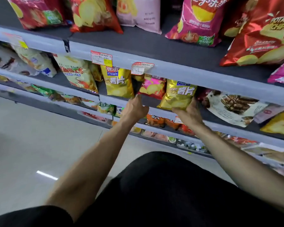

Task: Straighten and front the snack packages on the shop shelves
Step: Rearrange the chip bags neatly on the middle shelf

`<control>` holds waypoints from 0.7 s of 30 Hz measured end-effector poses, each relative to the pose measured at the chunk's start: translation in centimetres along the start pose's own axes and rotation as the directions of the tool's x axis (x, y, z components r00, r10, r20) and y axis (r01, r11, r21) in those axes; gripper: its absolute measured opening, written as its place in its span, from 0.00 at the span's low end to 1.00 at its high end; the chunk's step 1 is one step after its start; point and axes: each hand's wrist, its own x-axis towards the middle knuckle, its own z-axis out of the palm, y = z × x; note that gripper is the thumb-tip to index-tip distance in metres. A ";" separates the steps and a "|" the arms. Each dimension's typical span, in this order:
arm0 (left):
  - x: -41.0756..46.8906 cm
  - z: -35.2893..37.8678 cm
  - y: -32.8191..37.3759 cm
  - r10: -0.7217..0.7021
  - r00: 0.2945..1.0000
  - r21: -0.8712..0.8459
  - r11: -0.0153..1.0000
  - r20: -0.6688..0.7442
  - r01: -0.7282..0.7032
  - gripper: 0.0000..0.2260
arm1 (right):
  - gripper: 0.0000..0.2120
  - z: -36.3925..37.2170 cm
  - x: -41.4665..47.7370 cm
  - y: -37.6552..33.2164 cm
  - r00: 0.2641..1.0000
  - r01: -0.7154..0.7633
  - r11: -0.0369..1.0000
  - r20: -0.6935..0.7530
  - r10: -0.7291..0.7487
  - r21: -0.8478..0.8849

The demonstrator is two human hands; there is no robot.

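While my right hand [188, 112] grips the right gold bag [177, 95] by its bottom edge, fingers curled up its right side, the bag leans at the shelf [161, 110] front. My left hand [134, 108] has curled fingers, tips at the left gold bag's [118, 82] lower corner; I cannot tell whether they pinch it. A pink bag [152, 87] stands beyond, between both hands.

Grey-edged shelves [170, 69] run in tiers above a pale glossy floor [31, 145]; a light streak [47, 175] reflects there.
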 end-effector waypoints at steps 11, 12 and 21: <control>8.6 -0.2 1.1 0.064 0.997 -0.237 0.970 0.047 -0.051 0.38 | 0.71 2.7 3.6 -0.1 0.960 -0.146 0.849 -0.135 0.246 0.508; 9.3 0.1 1.1 0.052 0.997 -0.271 0.962 0.052 -0.036 0.40 | 0.71 2.8 4.0 0.6 0.959 -0.150 0.864 -0.140 0.245 0.481; 12.2 2.7 0.0 0.006 0.995 -0.336 0.942 0.096 0.027 0.52 | 0.45 1.6 3.3 1.3 0.990 -0.117 0.885 -0.022 0.142 0.450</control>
